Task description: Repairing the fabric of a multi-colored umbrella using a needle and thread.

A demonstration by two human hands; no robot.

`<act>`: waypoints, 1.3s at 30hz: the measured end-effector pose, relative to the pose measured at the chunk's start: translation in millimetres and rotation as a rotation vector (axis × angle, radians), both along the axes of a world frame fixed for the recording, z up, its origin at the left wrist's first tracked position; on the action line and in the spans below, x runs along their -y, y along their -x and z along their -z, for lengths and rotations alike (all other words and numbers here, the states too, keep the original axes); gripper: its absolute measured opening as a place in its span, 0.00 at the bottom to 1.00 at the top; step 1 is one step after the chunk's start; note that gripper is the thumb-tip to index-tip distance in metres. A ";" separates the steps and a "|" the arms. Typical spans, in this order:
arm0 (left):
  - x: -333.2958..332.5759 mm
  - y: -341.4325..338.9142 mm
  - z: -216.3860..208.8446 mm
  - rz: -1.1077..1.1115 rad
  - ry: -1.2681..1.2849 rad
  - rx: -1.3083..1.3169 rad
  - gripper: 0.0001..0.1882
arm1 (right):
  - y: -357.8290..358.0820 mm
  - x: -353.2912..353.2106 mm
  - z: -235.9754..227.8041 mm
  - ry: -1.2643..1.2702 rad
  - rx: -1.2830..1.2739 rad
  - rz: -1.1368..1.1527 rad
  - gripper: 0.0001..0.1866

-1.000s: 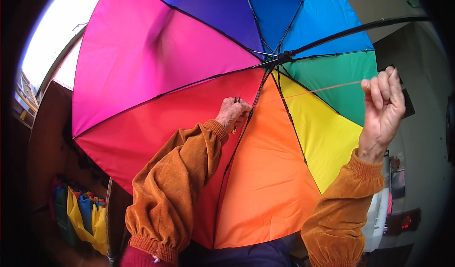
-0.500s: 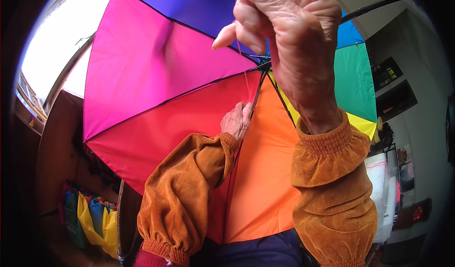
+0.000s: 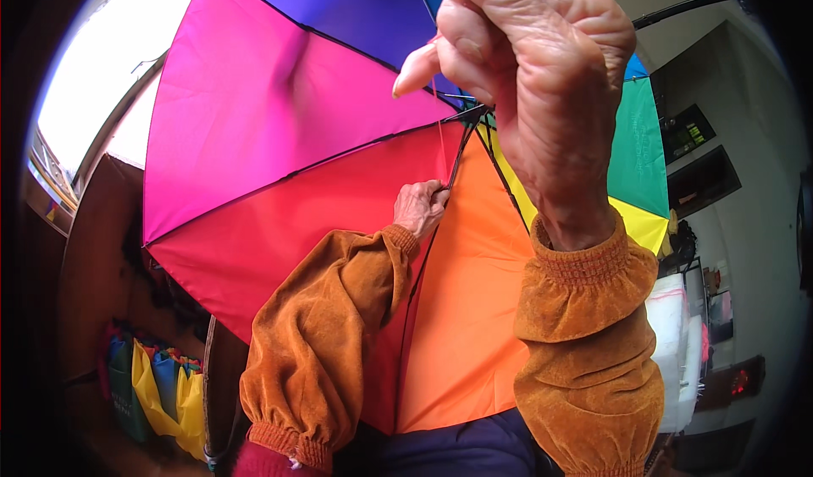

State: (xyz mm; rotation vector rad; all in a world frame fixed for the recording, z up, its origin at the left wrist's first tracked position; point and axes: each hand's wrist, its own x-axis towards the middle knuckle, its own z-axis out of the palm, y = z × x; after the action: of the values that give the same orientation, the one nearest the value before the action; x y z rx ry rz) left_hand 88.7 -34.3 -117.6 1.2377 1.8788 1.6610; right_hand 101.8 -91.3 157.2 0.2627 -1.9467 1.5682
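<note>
Fingers (image 3: 419, 69) of the right hand (image 3: 559, 79) curl and seem to pinch the red thread (image 3: 441, 142), though the grip itself is hidden; that hand now looms close to the camera, partly covering the area right of the hub (image 3: 476, 116), whereas a second ago it was out beyond the hub's far right; the thread, which ran across the orange and yellow cloth, now rises straight past the hub's left side. Left hand (image 3: 419, 208) fingers bend in against the rib (image 3: 458, 157) just below the hub; whether they grasp rib, cloth or thread end I cannot tell; the small snips that poked from them no longer show. Spread underside up, the umbrella (image 3: 305, 197) fills the view around the hub; the thread, its lower end at the left hand, looks taut, so I judge the work is at pulling it through rather than cutting.
</note>
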 end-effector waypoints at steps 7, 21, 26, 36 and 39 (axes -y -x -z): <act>-5.0 6.7 -3.3 0.100 -0.027 -0.020 0.08 | -7.7 -5.8 -1.3 -0.030 -0.022 0.008 0.08; 30.0 -14.6 12.3 0.152 0.278 0.025 0.19 | -124.4 -91.7 74.4 0.124 0.232 0.679 0.08; 65.3 -32.8 12.2 0.144 0.442 -0.081 0.16 | -190.6 -126.3 152.5 0.510 0.146 0.858 0.07; 104.9 -57.2 17.6 0.137 0.555 -0.355 0.12 | -206.4 -120.2 186.1 0.624 0.039 0.750 0.07; 107.0 -64.9 16.1 0.113 0.488 -0.363 0.09 | -210.3 -123.0 190.2 0.636 -0.011 0.782 0.07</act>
State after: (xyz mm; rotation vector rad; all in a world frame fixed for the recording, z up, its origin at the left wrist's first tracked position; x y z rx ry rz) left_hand 153.6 -141.3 -133.8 1.4547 2.1936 0.8776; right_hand 312.0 31.6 -33.0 -0.6688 -1.1944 1.5005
